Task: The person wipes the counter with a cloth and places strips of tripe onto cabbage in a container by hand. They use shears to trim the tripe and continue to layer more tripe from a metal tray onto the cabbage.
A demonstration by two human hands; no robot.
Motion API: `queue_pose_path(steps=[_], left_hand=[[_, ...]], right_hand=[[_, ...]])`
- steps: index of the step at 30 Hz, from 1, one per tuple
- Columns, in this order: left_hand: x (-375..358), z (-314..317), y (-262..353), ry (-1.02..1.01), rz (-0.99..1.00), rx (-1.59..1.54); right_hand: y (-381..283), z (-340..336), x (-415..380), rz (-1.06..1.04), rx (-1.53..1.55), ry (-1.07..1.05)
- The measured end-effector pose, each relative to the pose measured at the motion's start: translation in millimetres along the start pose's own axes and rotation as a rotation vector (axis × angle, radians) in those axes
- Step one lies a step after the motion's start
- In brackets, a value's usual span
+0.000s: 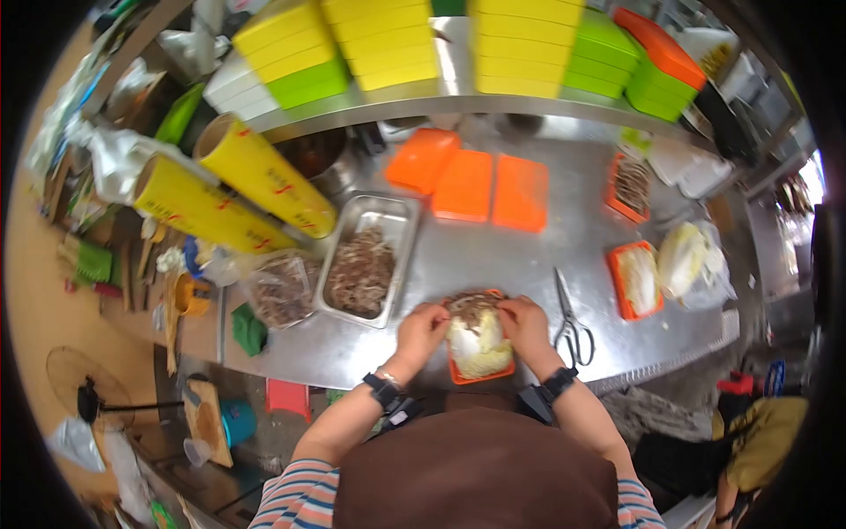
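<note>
On the steel table in front of me sits a small orange tray [456,374]. Pale yellow-white cabbage [483,353] fills its near part, and brown-and-white strips of food [474,308], of a kind I cannot make out, lie in a mound at its far end. My left hand [421,332] is at the tray's left side, its fingers curled closed on the edge of the strips. From the right, my right hand [526,328] has its bent fingers closed on the mound's other edge. Both sets of fingertips are partly hidden. Black-handled scissors [575,339] lie right of my right hand.
A steel pan [397,264] of the same strips and a plastic bag [280,286] stand left. Orange trays [463,185] lie behind. Filled trays [636,282] and a cabbage [684,260] are right. Yellow rolls [264,176] lean left; a shelf [493,104] carries stacked boxes. A person [767,445] is lower right.
</note>
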State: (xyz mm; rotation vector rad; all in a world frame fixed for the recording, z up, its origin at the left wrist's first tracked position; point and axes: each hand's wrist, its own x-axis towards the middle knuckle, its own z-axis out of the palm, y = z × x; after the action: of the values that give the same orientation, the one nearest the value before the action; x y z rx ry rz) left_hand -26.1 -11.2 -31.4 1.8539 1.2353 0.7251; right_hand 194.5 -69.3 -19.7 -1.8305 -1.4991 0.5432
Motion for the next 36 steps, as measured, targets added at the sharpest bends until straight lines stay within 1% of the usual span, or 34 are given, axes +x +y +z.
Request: queue_pose_path(steps=[4,6,9,10,11,12,13,14,15,17,18,20,21,23,24,25,27,28,29,31,32,33,34,36], left_hand=[[-1.5,-8.5,4.3,-0.033,-0.028,0.015],[-2.6,-16.4,13.4,-0.104,-0.052,-0.005],[-3.7,-48.7,25.3,-0.076,-0.053,-0.045],[-2.1,-62.9,19.1,-0.039,-0.006,0.018],[2.9,-80.8,17.2,0.07,0.145,0.158],[9.5,-95.3,7.6,0.139,0.162,0.168],[14.8,-109.9,8.1,0.172,0.093,0.253],[21.5,-119.3,1.6,0.184,0.055,0.326],[28.6,-123.8,-11.8,0.176,0.066,0.395],[39.9,-127.4,-32.3,0.051,0.125,0.588],[43.8,-125.3,-38.8,0.046,0.124,0.58],[49.5,-123.9,-41.4,-0.044,0.027,0.819],[48.8,-128.3,-38.5,-0.048,0.029,0.815],[45.6,-145.6,-27.2,0.035,0.028,0.404],[43.1,-154.1,-24.1,0.019,-0.017,0.272],[40.4,-158.3,-25.2,0.01,-0.012,0.271],[38.6,-164.5,-18.8,0.027,-0.09,-0.233],[36.4,-168.4,-7.9,0.036,-0.124,-0.317],[37.5,-171.7,-0.2,0.031,-0.118,-0.317],[39.5,-180.8,12.1,0.113,-0.067,-0.416],[39.2,-186.2,28.4,0.129,-0.09,-0.422],[39.9,-190.0,34.9,0.135,-0.087,-0.418],[41.0,-193.0,39.3,0.127,-0.067,-0.453],[42.4,-197.1,52.4,0.107,-0.027,-0.495]], right_hand=[[-8.9,-3.1,3.3,0.03,-0.003,-0.007],[-7.0,0.6,3.3,0.039,-0.024,0.011],[-10.7,-2.4,0.7,0.001,-0.033,0.01],[-14.0,-7.3,-0.9,0.004,-0.034,0.009],[-19.4,-15.2,-2.2,-0.014,0.01,0.053],[-22.7,-22.5,-5.3,-0.03,0.05,0.095],[-22.9,-28.3,-8.3,-0.028,0.047,0.094],[-21.4,-34.2,-12.4,0.038,0.076,0.11],[-18.8,-38.4,-16.0,0.104,0.104,0.127],[-15.0,-39.9,-23.5,0.118,0.132,0.131],[-15.5,-40.6,-27.1,0.122,0.159,0.121],[-19.0,-41.8,-31.1,0.13,0.181,0.111],[-23.1,-43.8,-32.3,0.146,0.176,0.1],[-34.5,-49.8,-32.8,0.17,0.169,0.099],[-42.5,-53.6,-29.5,0.132,0.168,0.074],[-49.5,-56.0,-26.3,0.094,0.168,0.048],[-60.3,-54.7,-16.7,0.099,0.194,0.03],[-65.6,-53.1,-11.4,0.052,0.238,-0.004],[-70.7,-51.2,-5.6,0.003,0.281,-0.039],[-82.6,-45.4,6.9,-0.017,0.326,-0.068],[-90.1,-42.8,13.5,-0.067,0.373,-0.113],[-98.9,-39.7,21.1,-0.117,0.42,-0.158],[-109.8,-35.7,29.2,-0.123,0.423,-0.158],[-134.6,-27.6,43.6,-0.15,0.582,-0.264]])
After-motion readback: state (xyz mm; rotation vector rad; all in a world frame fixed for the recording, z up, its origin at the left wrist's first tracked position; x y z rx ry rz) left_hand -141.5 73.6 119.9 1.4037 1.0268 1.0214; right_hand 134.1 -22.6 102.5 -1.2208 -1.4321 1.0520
